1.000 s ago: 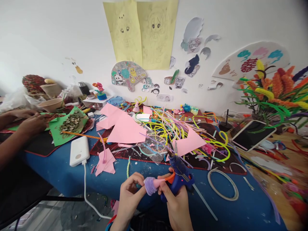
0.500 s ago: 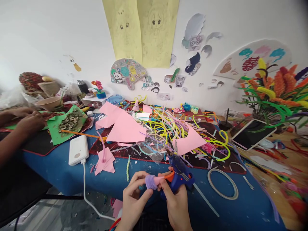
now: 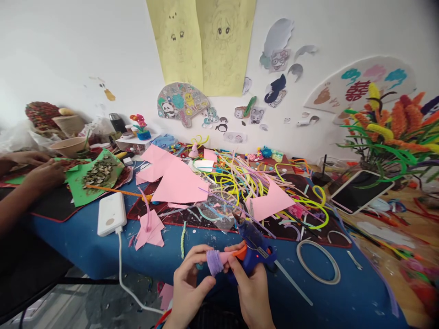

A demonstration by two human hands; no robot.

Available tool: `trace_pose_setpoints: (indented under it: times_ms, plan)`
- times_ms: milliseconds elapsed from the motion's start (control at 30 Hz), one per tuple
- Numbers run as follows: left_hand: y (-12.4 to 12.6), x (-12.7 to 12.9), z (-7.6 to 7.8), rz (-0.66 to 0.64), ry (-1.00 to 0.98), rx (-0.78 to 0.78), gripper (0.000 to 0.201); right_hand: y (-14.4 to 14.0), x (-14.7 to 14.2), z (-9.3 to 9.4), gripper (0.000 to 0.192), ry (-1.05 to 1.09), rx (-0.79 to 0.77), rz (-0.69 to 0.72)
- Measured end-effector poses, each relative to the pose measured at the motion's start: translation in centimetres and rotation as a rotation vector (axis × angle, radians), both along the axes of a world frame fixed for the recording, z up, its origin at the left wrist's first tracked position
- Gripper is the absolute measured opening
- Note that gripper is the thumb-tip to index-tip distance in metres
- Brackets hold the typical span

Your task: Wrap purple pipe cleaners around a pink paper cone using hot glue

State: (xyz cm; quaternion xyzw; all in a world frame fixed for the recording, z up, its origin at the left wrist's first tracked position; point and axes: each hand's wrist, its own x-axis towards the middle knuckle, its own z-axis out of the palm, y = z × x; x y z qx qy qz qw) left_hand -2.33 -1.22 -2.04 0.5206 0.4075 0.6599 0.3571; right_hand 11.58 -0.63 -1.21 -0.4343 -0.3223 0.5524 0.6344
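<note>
Nearest us, our left hand (image 3: 188, 289) pinches the purple-wrapped pink piece (image 3: 217, 260), while our right hand (image 3: 252, 290) grips the blue glue gun (image 3: 254, 246). Beyond lie a white ring (image 3: 318, 268), pink paper (image 3: 178, 183), tangled pipe cleaners (image 3: 240, 178), and another person's hands (image 3: 41, 173) far left.

A single camera sits on the person's head and looks forward and down across the blue table (image 3: 85, 246) towards the white wall (image 3: 68, 50) behind it. It is nearest to the person's own left hand (image 3: 188, 288) and right hand (image 3: 252, 292) at the bottom edge, while a co-worker's hands (image 3: 41, 171) show at the far left
</note>
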Motion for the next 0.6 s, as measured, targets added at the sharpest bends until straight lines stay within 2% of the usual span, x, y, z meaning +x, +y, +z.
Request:
trace_pose_setpoints:
  times_ms: [100, 200, 333, 433, 600]
  plan:
    - [-0.1, 0.1, 0.4, -0.009, 0.028, -0.050, 0.009, 0.0, 0.2, 0.1, 0.029, -0.086, 0.012, 0.022]
    - [0.0, 0.1, 0.2, -0.017, 0.017, -0.072, 0.010, -0.1, 0.5, -0.3, 0.022, -0.131, 0.018, 0.032]
    - [0.2, -0.4, -1.2, 0.137, -0.026, -0.069, 0.009, -0.5, 0.9, -1.4, 0.023, -0.083, 0.072, 0.038]
    - [0.3, -0.7, -2.0, 0.241, -0.041, -0.019, 0.006, -1.0, 1.2, -1.8, 0.019, -0.016, 0.029, 0.053]
    - [0.0, -0.3, -1.4, 0.183, 0.003, -0.009, 0.007, -1.3, 1.0, -1.2, 0.021, 0.030, -0.020, 0.117]
